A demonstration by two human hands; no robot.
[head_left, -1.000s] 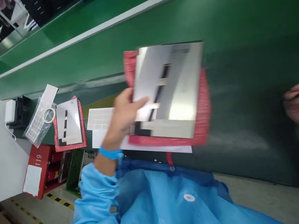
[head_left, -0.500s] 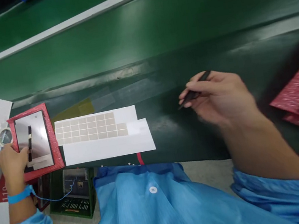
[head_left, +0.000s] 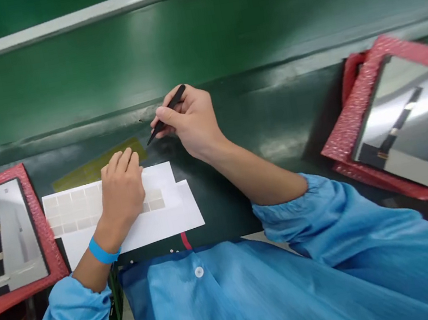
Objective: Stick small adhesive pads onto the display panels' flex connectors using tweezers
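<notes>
My right hand (head_left: 197, 121) grips a pair of black tweezers (head_left: 165, 118), its tip angled down and left over the green bench. My left hand (head_left: 122, 190), a blue band at the wrist, rests palm down across a sheet of pale square stickers (head_left: 74, 202). Its fingers are stretched out and hold nothing that I can see. The hand hides part of the sticker rows. Beneath the sheet lies white paper (head_left: 183, 209). Beyond my left fingertips is a yellowish clear strip (head_left: 86, 165) on the bench.
At the left, a display panel (head_left: 20, 233) with a dark flex strip lies on red bubble wrap (head_left: 47, 233). Another panel (head_left: 424, 81) rests on stacked red bubble wrap (head_left: 343, 140) at the right. A pale ledge (head_left: 50, 29) runs along the back.
My left hand has come right, from beside the left panel onto the sticker sheet. My right hand has moved left with the tweezers. The view has shifted right, showing more of the right panel.
</notes>
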